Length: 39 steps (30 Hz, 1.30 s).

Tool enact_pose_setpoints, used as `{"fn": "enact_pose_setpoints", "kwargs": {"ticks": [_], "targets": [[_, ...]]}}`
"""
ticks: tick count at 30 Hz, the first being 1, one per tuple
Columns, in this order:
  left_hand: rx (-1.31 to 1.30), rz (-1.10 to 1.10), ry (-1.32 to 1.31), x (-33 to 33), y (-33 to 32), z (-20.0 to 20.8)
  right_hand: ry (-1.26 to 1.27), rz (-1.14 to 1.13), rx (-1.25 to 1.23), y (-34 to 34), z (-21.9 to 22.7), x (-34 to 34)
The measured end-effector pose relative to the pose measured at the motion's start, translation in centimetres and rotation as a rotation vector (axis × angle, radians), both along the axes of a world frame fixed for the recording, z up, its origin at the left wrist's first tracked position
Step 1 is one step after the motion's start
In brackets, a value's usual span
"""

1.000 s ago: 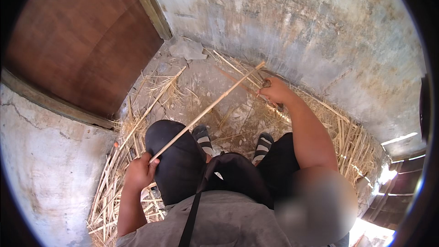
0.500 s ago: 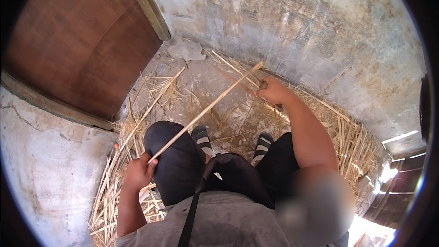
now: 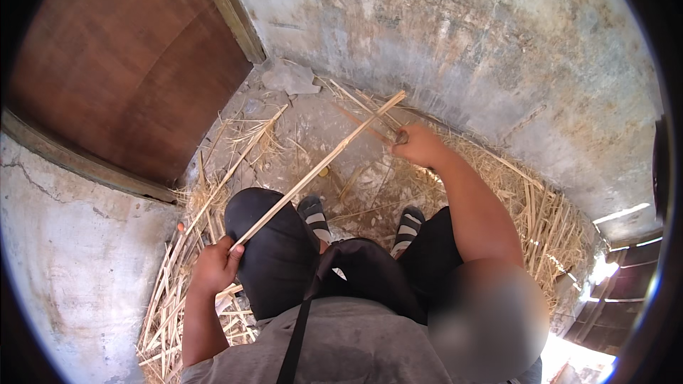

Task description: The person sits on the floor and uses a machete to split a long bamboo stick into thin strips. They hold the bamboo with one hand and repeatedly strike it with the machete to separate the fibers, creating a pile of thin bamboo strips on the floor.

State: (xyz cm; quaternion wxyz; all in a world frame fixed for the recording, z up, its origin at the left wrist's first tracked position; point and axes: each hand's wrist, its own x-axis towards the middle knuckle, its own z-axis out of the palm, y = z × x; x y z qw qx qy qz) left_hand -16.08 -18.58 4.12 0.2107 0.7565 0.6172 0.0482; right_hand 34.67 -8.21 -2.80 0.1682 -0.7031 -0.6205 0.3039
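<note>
A long, pale, straight stick (image 3: 313, 173), like split cane or bamboo, slants from my left knee up toward the wall. My left hand (image 3: 215, 265) is closed round its near end, thumb along the top. The stick's far end is free and looks split or frayed. In my right hand (image 3: 420, 146) is a knife (image 3: 375, 134) with a long, thin, brown blade; the fist hides most of the handle. The blade points up and left and crosses close to the stick near its far end. Whether they touch I cannot tell.
Piles of dry stalks and shavings lie along the wall to the right (image 3: 541, 220) and beside my left leg (image 3: 171, 306). A grey stone (image 3: 292, 77) sits in the corner by the brown door (image 3: 128, 64). A stained plaster wall (image 3: 455, 43) stands ahead.
The stick's far end has shifted slightly up and left. My right hand with the knife has moved a little left. My left hand keeps its place.
</note>
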Motion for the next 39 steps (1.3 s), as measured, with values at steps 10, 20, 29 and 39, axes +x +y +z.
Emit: {"fn": "enact_pose_setpoints", "kwargs": {"ticks": [10, 20, 29, 39], "targets": [[0.016, -0.022, 0.031, 0.4, -0.1, 0.5, 0.180, -0.114, -0.147, 0.3, 0.8, 2.2], [-0.007, -0.020, 0.026, 0.5, 0.1, 0.6, -0.153, 0.432, -0.017, -1.3, 3.5, -5.1], [-0.007, -0.018, 0.006, 0.2, 0.2, 0.3, 0.011, 0.048, 0.019, -0.4, -0.4, 0.2], [0.017, -0.021, 0.018, 0.3, -0.1, 0.4, 0.084, 0.069, -0.016, 0.3, -1.1, -0.9]]}}
